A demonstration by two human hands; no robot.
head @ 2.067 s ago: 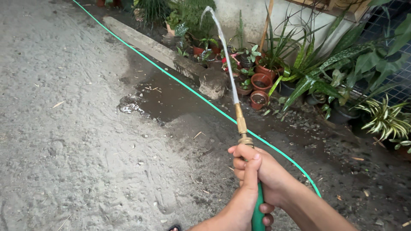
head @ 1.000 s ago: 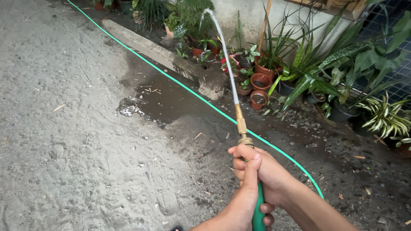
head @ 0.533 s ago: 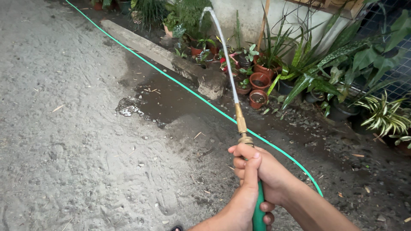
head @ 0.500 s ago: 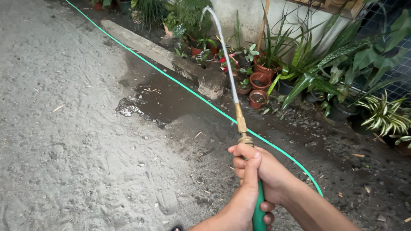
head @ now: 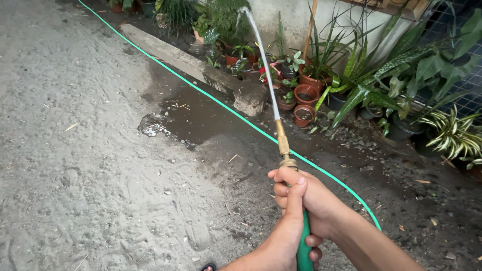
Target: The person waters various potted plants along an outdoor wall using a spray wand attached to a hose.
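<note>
On the left lies the grey, gritty concrete ground [head: 75,150], dry and marked with faint tracks, just as it lay in the earlier views. Toward the middle a dark wet patch with a small puddle [head: 150,129] sits beside the long broken concrete slab [head: 201,68]; neither has visibly grown over the last two seconds.

The thin green garden hose [head: 241,119] runs on the ground from the top left down toward the lower right, then comes up into the hands. Both hands are together, one above the other, clamped on the hose's green end just below the brass spray nozzle [head: 282,145]: the left hand [head: 291,226] wraps it from the near side with the thumb up, the right hand [head: 304,193] closes over it just behind the nozzle's collar. The grip reads the same as before — only the view has drifted a touch.

From the nozzle a narrow arching jet of water [head: 261,50] rises and curves over the cluster of terracotta pots [head: 304,103], the same arc as a moment ago, so the watering looks to be held steady on one spot. Farther right stand long-leaved green potted plants [head: 401,75] before a wire mesh fence [head: 467,85].
</note>
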